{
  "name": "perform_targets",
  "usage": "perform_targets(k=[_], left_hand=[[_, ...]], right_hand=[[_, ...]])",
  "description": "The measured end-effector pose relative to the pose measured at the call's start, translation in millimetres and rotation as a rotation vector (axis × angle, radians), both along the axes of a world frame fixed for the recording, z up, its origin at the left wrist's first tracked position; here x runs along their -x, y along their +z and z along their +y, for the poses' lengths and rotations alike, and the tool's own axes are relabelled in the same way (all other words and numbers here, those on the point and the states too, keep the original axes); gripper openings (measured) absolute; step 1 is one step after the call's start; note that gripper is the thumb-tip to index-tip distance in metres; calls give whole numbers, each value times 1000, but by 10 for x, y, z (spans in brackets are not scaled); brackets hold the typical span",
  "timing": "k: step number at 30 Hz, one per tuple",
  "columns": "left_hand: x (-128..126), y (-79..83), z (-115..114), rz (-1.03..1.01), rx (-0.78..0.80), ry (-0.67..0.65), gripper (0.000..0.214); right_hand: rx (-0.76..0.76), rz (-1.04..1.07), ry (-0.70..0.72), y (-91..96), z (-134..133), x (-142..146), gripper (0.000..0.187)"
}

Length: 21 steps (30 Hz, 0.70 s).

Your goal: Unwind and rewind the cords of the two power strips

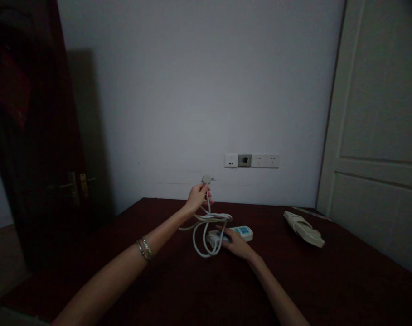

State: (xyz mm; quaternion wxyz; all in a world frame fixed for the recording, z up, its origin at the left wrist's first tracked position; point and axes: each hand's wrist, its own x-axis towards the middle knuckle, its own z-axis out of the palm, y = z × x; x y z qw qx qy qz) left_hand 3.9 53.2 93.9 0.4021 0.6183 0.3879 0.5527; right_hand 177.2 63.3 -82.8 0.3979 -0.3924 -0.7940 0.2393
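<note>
Pwr strip (245, 232) prob. light & rigid, cord (212, 218) bendy; grab strip by sides, plug (206, 179) by base. Strip's white w/ blue panels, on dark table (199, 290), cord loosely looped. L hand (196, 198) pinches plug, fingers nearly closed; R hand (238, 245) part-open over strip, can't tell if gripping.

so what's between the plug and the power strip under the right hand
In the head view, loops of white cord show between the plug in the left hand and the power strip under the right hand.
</note>
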Motion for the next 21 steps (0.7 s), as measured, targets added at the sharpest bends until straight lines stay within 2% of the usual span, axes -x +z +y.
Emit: perform_targets(k=[3, 5, 9, 16, 19, 21], left_hand=[[85, 270, -77, -48, -9, 26, 20], [160, 513, -123, -133, -33, 52, 21], [323, 1124, -174, -292, -174, 79, 21], [600, 2231, -277, -387, -349, 241, 28], [738, 2623, -356, -412, -417, 339, 31], [838, 2822, -373, -403, -467, 407, 31]], right_hand=[[-31, -84, 3, -46, 30, -10, 37], [-38, -105, -19, -74, 59, -13, 36], [-47, -123, -40, -115, 95, -9, 35], [-48, -143, -52, -129, 117, -7, 33], [-45, -147, -60, -138, 126, 0, 34], [-46, -149, -65, -144, 126, 6, 34]])
